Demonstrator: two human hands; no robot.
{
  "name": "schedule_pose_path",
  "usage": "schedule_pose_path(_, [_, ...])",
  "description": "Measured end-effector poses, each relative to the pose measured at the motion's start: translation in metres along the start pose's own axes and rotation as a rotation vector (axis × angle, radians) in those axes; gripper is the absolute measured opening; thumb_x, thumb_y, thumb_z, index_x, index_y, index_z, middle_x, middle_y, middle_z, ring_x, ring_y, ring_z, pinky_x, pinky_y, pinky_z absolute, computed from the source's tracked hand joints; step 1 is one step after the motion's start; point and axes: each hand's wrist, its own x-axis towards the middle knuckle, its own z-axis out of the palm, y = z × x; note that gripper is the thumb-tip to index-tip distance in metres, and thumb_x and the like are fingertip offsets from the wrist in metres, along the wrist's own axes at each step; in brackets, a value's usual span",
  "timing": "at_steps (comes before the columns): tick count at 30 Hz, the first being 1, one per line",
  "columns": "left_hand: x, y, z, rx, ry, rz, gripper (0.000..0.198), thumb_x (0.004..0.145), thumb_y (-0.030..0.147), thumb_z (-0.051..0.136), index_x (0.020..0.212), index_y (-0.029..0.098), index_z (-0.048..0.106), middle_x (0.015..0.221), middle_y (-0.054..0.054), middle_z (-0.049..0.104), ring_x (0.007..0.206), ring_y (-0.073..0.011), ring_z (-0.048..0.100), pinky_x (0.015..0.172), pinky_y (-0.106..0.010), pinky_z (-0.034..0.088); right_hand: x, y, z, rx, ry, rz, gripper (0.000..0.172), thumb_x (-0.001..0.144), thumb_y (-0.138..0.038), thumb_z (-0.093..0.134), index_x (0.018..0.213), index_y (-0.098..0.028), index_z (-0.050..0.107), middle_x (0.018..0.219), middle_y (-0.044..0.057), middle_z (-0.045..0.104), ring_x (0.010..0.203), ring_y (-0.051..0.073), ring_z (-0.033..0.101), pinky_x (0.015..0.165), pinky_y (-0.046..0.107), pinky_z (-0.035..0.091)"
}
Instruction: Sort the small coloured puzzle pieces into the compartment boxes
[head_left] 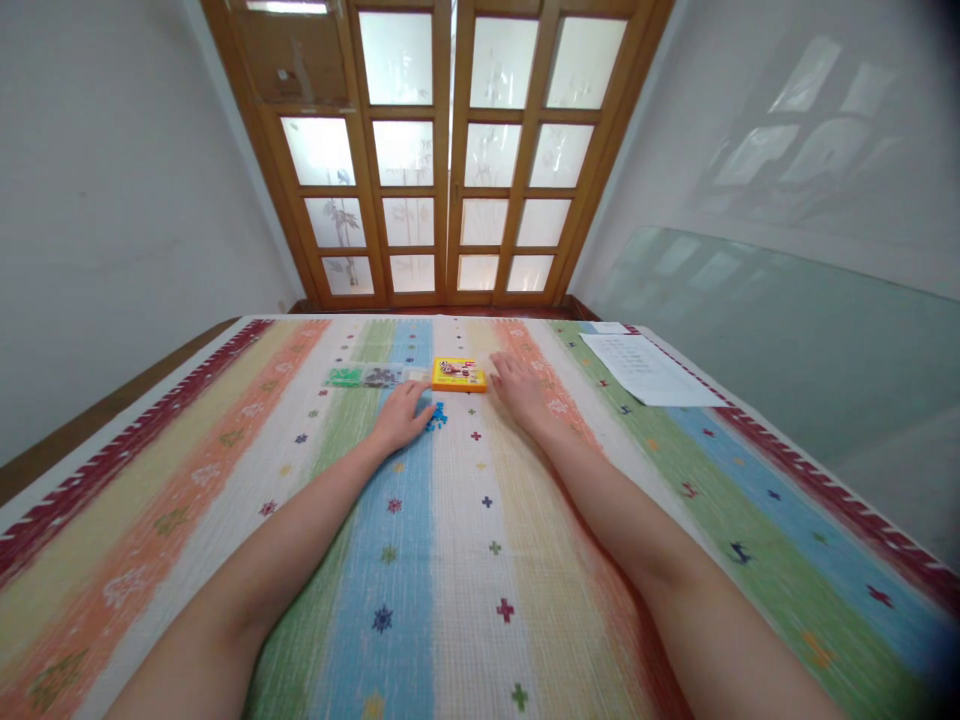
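Note:
A yellow box (459, 375) with a printed picture on top lies between my two hands, toward the far side of the table. My left hand (403, 415) rests at its left with the fingers stretched out, beside a small pile of blue pieces (437, 416). To the right of the box, my right hand (517, 388) lies with its fingers spread, close to the box's edge; whether it touches cannot be made out. Beyond my left hand is a row of clear packets, one with green pieces (345, 377) and one with dark grey pieces (382, 376).
A striped tablecloth (465, 600) covers the table. White printed sheets (649, 370) lie at the far right. Past the table's far edge stand wooden doors (452, 150) with glass panes. A glass sheet (750, 310) leans along the right wall.

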Motion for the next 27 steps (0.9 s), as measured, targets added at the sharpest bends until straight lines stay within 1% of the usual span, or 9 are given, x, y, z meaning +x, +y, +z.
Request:
schedule_pose_path(3, [0.000,-0.006,0.003,0.024,-0.042,0.008,0.044,0.096,0.039,0.060,0.137,0.025,0.059,0.135,-0.010,0.061,0.130,-0.0292,0.055,0.114,-0.049,0.043,-0.003,0.026,0.009,-0.055,-0.095,0.093,0.041,0.099,-0.024,0.052,0.140,-0.017,0.060,0.143,0.019,0.060,0.133,0.033,0.054,0.112,0.052,0.042])
schedule_pose_path(6, [0.000,-0.007,0.005,0.042,-0.074,0.018,0.042,0.095,0.039,0.061,0.135,0.023,0.062,0.133,-0.012,0.062,0.128,-0.0301,0.056,0.113,-0.050,0.044,-0.002,0.034,0.016,-0.051,-0.143,0.108,0.047,0.100,-0.040,0.057,0.141,-0.018,0.058,0.148,0.019,0.055,0.137,0.034,0.051,0.114,0.055,0.039])
schedule_pose_path(10, [0.000,-0.007,0.006,0.042,-0.079,0.028,0.040,0.097,0.039,0.059,0.133,0.022,0.063,0.133,-0.012,0.062,0.127,-0.0296,0.056,0.112,-0.049,0.044,0.012,0.019,0.018,0.009,-0.129,0.041,0.055,0.101,-0.046,0.055,0.147,-0.017,0.054,0.155,0.019,0.049,0.144,0.033,0.044,0.119,0.053,0.034])
schedule_pose_path(14, [0.001,-0.008,0.007,0.027,-0.079,0.037,0.039,0.097,0.039,0.059,0.132,0.023,0.064,0.131,-0.012,0.063,0.126,-0.0289,0.057,0.112,-0.049,0.044,0.030,-0.003,0.022,0.071,-0.246,-0.150,0.067,0.094,-0.050,0.066,0.152,-0.022,0.051,0.159,0.017,0.045,0.146,0.032,0.042,0.120,0.051,0.034])
schedule_pose_path(17, [0.001,-0.009,0.006,0.046,-0.081,0.046,0.039,0.097,0.039,0.059,0.132,0.023,0.064,0.132,-0.012,0.063,0.127,-0.0289,0.056,0.113,-0.050,0.043,0.044,-0.010,0.027,0.060,-0.302,-0.192,0.070,0.089,-0.049,0.072,0.151,-0.024,0.053,0.161,0.017,0.042,0.146,0.034,0.042,0.120,0.051,0.033])
schedule_pose_path(19, [0.000,-0.009,0.006,0.059,-0.070,0.053,0.039,0.098,0.038,0.058,0.133,0.022,0.063,0.132,-0.012,0.062,0.128,-0.0290,0.055,0.114,-0.050,0.042,0.053,-0.010,0.029,0.064,-0.343,-0.180,0.073,0.087,-0.052,0.075,0.150,-0.023,0.054,0.157,0.018,0.046,0.141,0.034,0.048,0.117,0.048,0.037])
schedule_pose_path(21, [0.000,-0.009,0.006,0.065,-0.068,0.057,0.039,0.098,0.038,0.058,0.133,0.021,0.063,0.133,-0.012,0.062,0.129,-0.0292,0.054,0.115,-0.050,0.042,0.058,-0.007,0.028,0.072,-0.390,-0.178,0.079,0.084,-0.056,0.077,0.151,-0.020,0.053,0.147,0.019,0.056,0.131,0.033,0.057,0.111,0.045,0.043])
schedule_pose_path(24, [0.001,-0.009,0.006,0.066,-0.073,0.047,0.041,0.098,0.038,0.058,0.136,0.022,0.061,0.135,-0.012,0.061,0.130,-0.0294,0.054,0.115,-0.050,0.042,0.056,-0.004,0.024,0.091,-0.382,-0.187,0.082,0.083,-0.062,0.076,0.151,-0.021,0.054,0.140,0.018,0.061,0.127,0.034,0.058,0.109,0.045,0.044])
schedule_pose_path(27, [0.002,-0.010,0.007,0.048,-0.065,0.027,0.048,0.097,0.037,0.060,0.142,0.022,0.056,0.139,-0.012,0.061,0.133,-0.0298,0.053,0.117,-0.050,0.041,0.047,-0.004,0.018,0.160,-0.346,-0.181,0.077,0.087,-0.063,0.072,0.149,-0.021,0.057,0.138,0.017,0.062,0.126,0.034,0.058,0.109,0.045,0.044])
